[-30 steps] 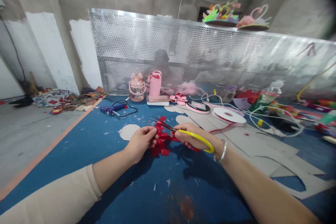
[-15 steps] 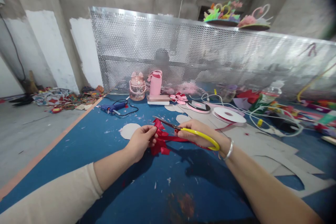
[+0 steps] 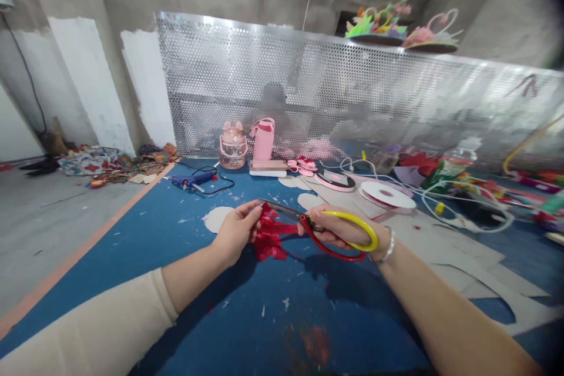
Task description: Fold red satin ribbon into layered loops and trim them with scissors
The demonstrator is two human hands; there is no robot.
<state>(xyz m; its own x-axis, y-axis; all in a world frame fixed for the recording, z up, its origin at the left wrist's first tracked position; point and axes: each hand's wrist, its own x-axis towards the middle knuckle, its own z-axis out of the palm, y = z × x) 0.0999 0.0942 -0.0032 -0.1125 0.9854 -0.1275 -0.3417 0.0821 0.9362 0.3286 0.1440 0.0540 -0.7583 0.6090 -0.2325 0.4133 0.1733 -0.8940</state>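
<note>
Over the blue table, my left hand (image 3: 238, 229) pinches the upper left part of a bunch of red ribbon (image 3: 269, 241). My right hand (image 3: 328, 226) is closed round scissors (image 3: 356, 229) with one yellow and one red handle loop. Their dark blades point left, toward my left fingertips, and lie along the top of the ribbon. A strip of the ribbon runs right to my right fingertips. Behind my left hand lies a pale card disc (image 3: 215, 220). Whether the blades touch the ribbon is hard to tell.
A blue glue gun (image 3: 191, 179) with a black cord lies at the left. Two pink bottles (image 3: 263, 140) stand by the perforated metal screen (image 3: 308, 82). Ribbon spools (image 3: 388, 195), grey card sheets (image 3: 440, 241) and white cables (image 3: 462, 222) lie at the right.
The handle loops of the scissors have spread apart, with the red one now showing below the yellow one. My right hand has turned and shifted slightly right. My left hand keeps its pinch on the ribbon.
</note>
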